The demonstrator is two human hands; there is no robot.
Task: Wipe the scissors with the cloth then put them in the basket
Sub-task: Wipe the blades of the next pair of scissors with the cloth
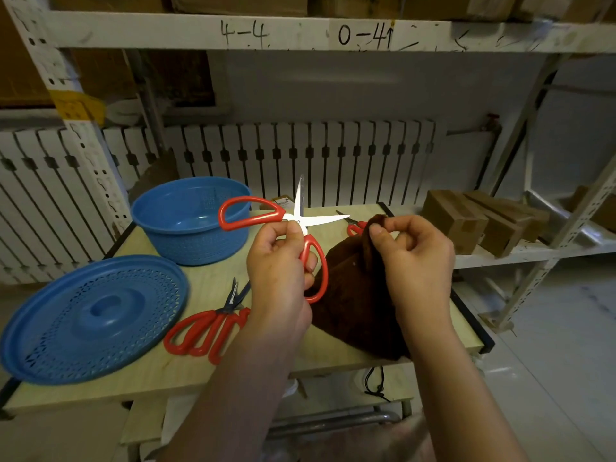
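The basket [191, 221] stands open-topped at the table's [213, 285] back left, nothing above its mouth. Its lid [90, 316] fills the front-left corner, and 2 pairs of scissors [210, 325] lie just right of it. The brown cloth [353, 295] covers the table's right side.

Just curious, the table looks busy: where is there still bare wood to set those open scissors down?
Bare wood shows between the blue basket and the brown cloth, under the hands, and along the near edge in front of the scissors pile. The left side is crowded by the blue lid; the right by the cloth.
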